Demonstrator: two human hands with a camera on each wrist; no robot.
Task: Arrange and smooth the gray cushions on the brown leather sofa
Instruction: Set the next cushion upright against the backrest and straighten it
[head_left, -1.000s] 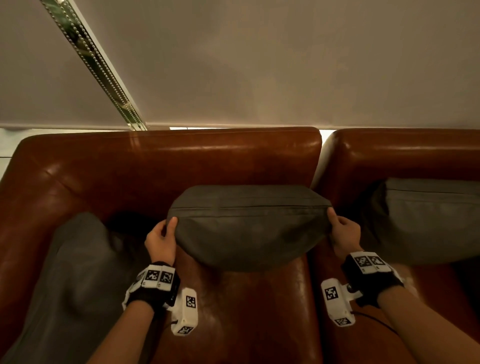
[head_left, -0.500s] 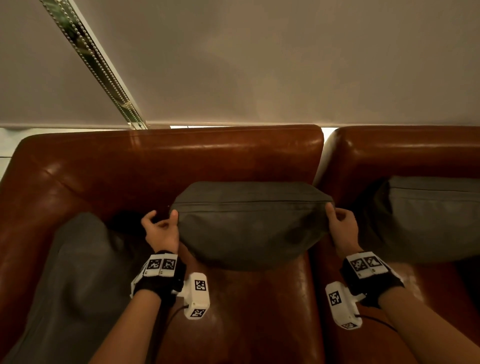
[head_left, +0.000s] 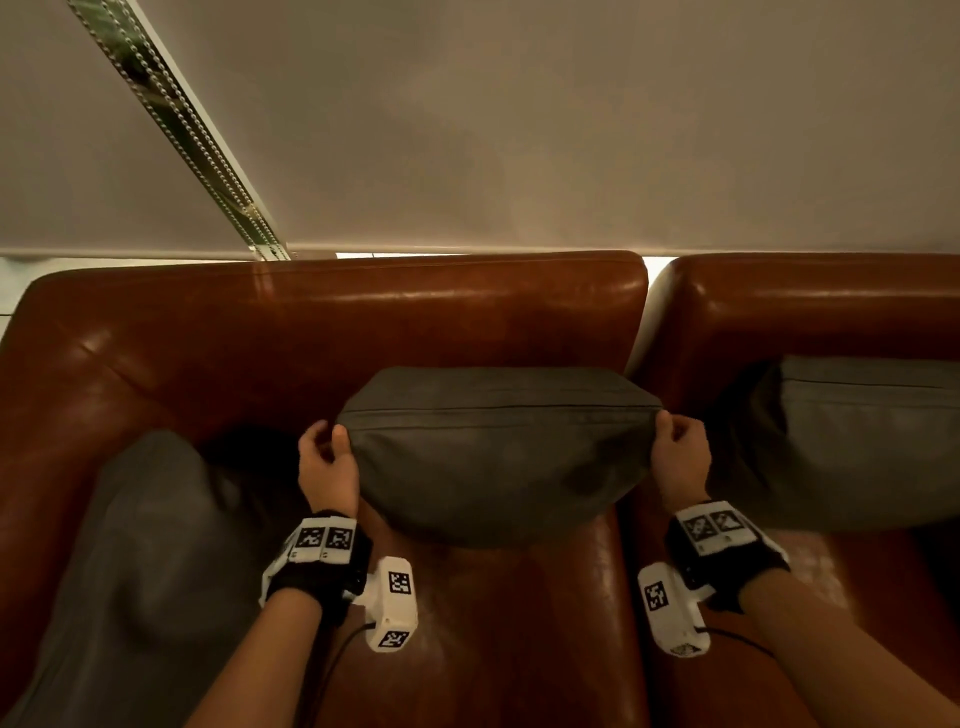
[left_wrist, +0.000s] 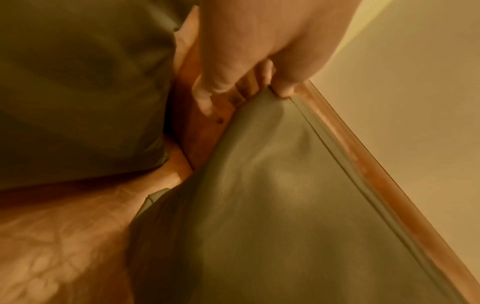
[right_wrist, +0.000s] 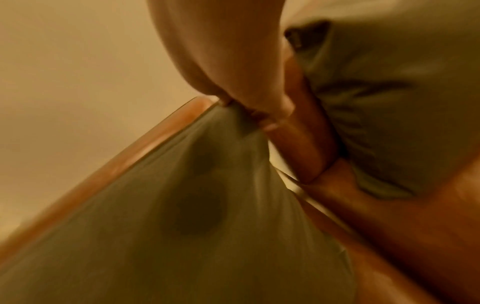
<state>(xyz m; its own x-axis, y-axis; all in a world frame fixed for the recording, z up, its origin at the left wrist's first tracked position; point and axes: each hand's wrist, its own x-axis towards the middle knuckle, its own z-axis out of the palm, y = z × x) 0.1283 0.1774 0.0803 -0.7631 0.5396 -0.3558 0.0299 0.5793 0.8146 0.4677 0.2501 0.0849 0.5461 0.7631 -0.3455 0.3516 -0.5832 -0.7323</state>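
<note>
A gray cushion (head_left: 498, 457) stands against the backrest of the brown leather sofa (head_left: 363, 312), in the middle of the head view. My left hand (head_left: 326, 434) pinches its upper left corner; the left wrist view shows the thumb on that corner (left_wrist: 283, 90) and the other fingers behind it. Gathered cloth at the upper right corner sits in the pinch of my right hand (head_left: 667, 423), seen close in the right wrist view (right_wrist: 244, 109). Another gray cushion (head_left: 156, 545) lies slumped on the left seat. A third gray cushion (head_left: 857, 441) leans on the right section's backrest.
A narrow gap (head_left: 639, 332) splits the sofa into two sections just right of the middle cushion. A pale blind (head_left: 519, 130) with bead chains (head_left: 171, 114) hangs behind the sofa. Bare leather seat (head_left: 493, 623) shows below the held cushion.
The middle cushion has risen slightly against the backrest. My left hand has turned and re-set its fingers at the corner. My right hand keeps its pinch.
</note>
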